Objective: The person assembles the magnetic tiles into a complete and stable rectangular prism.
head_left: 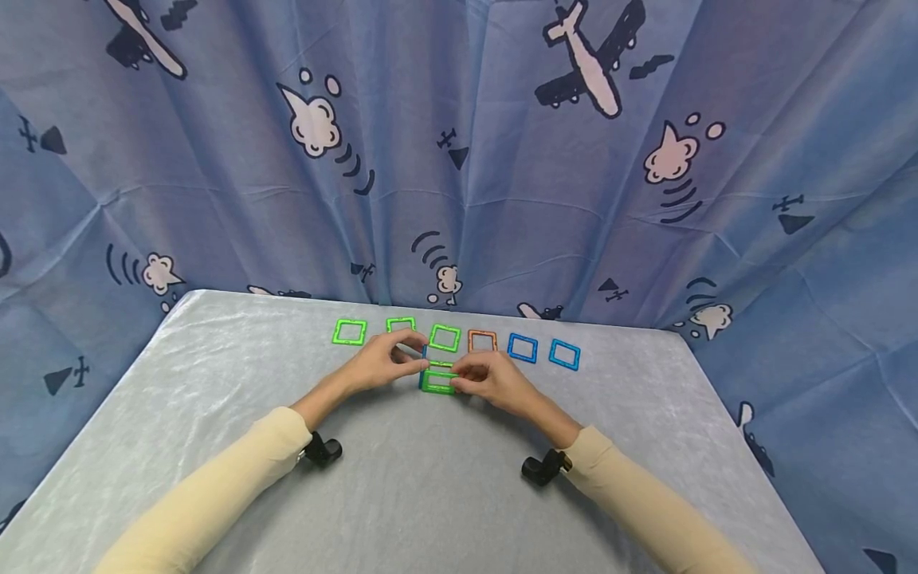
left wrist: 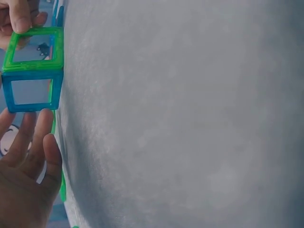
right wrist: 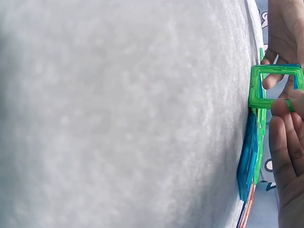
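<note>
The right hand (head_left: 500, 383) pinches a green frame (left wrist: 58, 47) at its edge, thumb on one face and fingertips behind. Holding the rim rather than spanning the opening appears to steady the piece upright and leave its adjoining edge accessible.

The left hand (head_left: 376, 363) is spread, fingers extended and not wrapped around anything. Its fingertips sit at the outer edge of a blue frame (left wrist: 56, 90), apparently touching it; this placement probably acts as a side stop. The two frames meet along a common edge at an angle — a corner — so each likely braces the other. The assembly sits in front of the row, between the hands, and appears to stand on the pale cloth (head_left: 423, 478). A green bar shows behind its front face; whether it belongs to a separate frame cannot be told.

Along the far side, a row lies flat: three green frames, the leftmost (head_left: 335, 332) fully visible, then an orange frame (head_left: 483, 332) and two blue frames, the outer one (head_left: 566, 343) at the right end. The spacing — each apart from its neighbour — presumably makes single pieces easy to lift. The left hand partly covers the second green frame.
</note>
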`<state>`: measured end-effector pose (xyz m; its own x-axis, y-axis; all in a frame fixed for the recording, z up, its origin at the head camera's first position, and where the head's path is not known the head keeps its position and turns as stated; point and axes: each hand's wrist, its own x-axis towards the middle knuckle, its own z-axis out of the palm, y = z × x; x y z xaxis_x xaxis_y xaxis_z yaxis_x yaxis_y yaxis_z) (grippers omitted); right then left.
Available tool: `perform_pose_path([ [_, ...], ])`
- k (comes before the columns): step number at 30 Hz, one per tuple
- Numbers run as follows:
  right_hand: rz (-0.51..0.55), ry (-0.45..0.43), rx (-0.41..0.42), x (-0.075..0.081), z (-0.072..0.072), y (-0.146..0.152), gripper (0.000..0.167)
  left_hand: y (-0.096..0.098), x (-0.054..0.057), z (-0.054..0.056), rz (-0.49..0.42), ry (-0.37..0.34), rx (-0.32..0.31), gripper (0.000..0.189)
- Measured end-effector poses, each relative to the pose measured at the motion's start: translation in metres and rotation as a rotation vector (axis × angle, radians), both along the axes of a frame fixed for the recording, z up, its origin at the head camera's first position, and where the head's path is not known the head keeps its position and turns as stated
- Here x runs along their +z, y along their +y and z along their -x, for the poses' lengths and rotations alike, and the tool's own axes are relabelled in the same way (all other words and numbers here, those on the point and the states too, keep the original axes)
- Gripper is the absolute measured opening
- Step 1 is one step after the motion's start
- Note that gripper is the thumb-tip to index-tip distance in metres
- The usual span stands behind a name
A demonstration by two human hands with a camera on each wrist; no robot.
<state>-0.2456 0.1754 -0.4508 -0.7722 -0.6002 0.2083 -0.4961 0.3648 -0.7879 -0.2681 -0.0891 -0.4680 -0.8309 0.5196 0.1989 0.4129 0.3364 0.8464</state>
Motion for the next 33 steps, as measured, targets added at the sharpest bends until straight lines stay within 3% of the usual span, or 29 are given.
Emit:
perform_pose_path([
  [23,0.019,-0.019,0.019,0.0,0.003,0.006,0.021,-0.002,0.002,-0.001,-0.002,0.01,-0.009,0.042],
  [33,0.085,-0.082,-0.076,0.0,0.002,0.042,0.027,-0.002,0.002,-0.001,0.002,0.005,-0.015,0.045],
])
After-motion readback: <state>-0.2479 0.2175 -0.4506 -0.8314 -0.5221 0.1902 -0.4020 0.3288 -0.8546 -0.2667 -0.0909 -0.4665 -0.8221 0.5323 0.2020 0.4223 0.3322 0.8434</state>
